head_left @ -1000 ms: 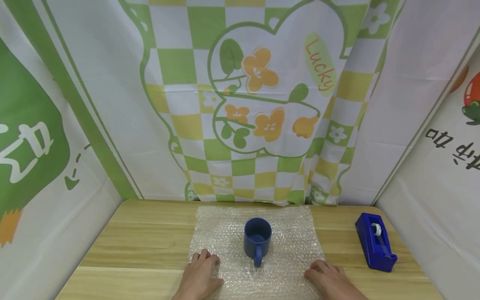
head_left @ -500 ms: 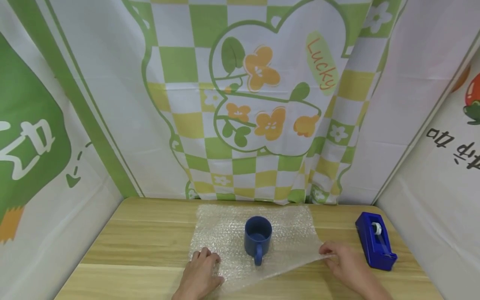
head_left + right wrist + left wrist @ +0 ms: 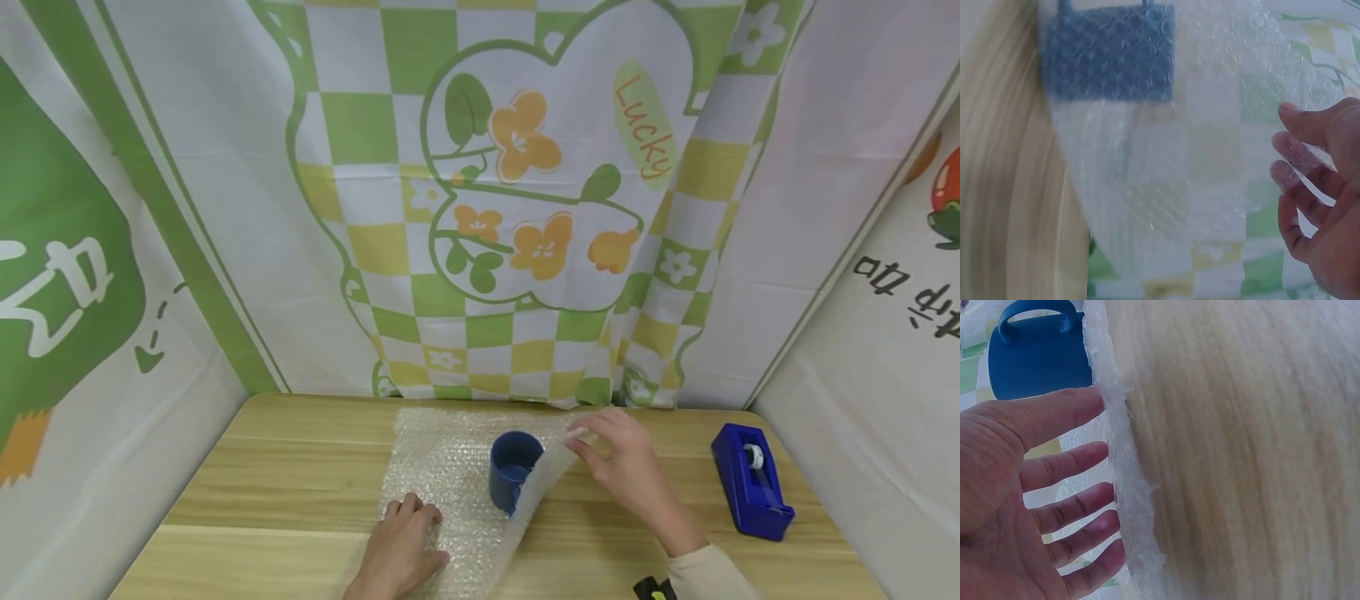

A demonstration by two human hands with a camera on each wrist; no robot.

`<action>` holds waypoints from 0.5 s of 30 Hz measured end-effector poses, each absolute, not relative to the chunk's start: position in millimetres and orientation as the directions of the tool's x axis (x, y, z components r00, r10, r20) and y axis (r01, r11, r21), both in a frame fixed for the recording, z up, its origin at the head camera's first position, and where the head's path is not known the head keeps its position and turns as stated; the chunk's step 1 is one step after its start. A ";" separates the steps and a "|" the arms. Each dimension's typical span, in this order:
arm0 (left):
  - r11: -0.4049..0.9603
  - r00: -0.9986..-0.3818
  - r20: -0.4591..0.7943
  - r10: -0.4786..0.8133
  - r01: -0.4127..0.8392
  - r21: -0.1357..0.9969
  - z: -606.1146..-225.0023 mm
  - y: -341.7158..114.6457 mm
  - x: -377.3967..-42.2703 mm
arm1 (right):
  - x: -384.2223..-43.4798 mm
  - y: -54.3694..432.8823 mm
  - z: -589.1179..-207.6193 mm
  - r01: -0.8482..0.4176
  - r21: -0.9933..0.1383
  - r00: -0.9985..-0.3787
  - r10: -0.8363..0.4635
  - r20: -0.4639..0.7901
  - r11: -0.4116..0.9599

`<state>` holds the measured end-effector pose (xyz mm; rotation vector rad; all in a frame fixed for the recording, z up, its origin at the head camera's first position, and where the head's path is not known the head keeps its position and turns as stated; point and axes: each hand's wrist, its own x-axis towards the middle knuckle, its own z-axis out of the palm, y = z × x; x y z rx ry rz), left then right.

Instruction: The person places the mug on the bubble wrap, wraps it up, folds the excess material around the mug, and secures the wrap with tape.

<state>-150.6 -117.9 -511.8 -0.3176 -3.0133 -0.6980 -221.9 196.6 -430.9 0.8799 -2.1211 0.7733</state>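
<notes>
A blue mug [image 3: 506, 475] stands upright on a sheet of bubble wrap [image 3: 442, 467], its handle mostly covered by the lifted side of the sheet. My right hand [image 3: 618, 462] pinches the near right corner of the wrap between thumb and fingers, raised to the right of the mug. In the right wrist view the mug [image 3: 1110, 56] shows blurred through the wrap. My left hand [image 3: 401, 546] rests on the near left part of the sheet, fingers spread. The left wrist view has its fingertips by the wrap's edge [image 3: 1132, 487], with the mug [image 3: 1041, 356] beyond.
A blue tape dispenser [image 3: 752, 483] with a roll of tape stands at the right side of the wooden table [image 3: 300, 467]. A checked curtain [image 3: 487, 350] hangs along the table's back edge. A black object [image 3: 654, 588] shows by the right sleeve [image 3: 708, 575].
My right hand has taken the near right corner of the bubble wrap, lifted it, and carried it up and left toward the mug. The left hand has stayed in place.
</notes>
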 end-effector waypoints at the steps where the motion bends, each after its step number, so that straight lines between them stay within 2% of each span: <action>1: 0.878 -0.978 0.078 0.192 0.207 0.431 -511.8 -118.2 -150.6 | -226.1 190.5 -430.5 -0.775 -0.249 -0.514 -0.350 0.783 0.581; 4: 0.877 -0.978 0.078 0.194 0.208 0.432 -512.1 -119.1 -150.8 | -237.5 173.7 -430.6 -0.771 -0.237 -0.514 -0.359 0.779 0.591; 7: 0.874 -0.978 0.079 0.194 0.209 0.438 -511.9 -119.2 -150.9 | -246.3 159.8 -432.9 -0.749 -0.240 -0.542 -0.365 0.757 0.617; 15: 0.881 -0.976 0.108 0.187 0.215 0.422 -511.4 -118.3 -150.2 | -258.9 133.9 -444.0 -0.660 -0.323 -0.685 -0.367 0.630 0.678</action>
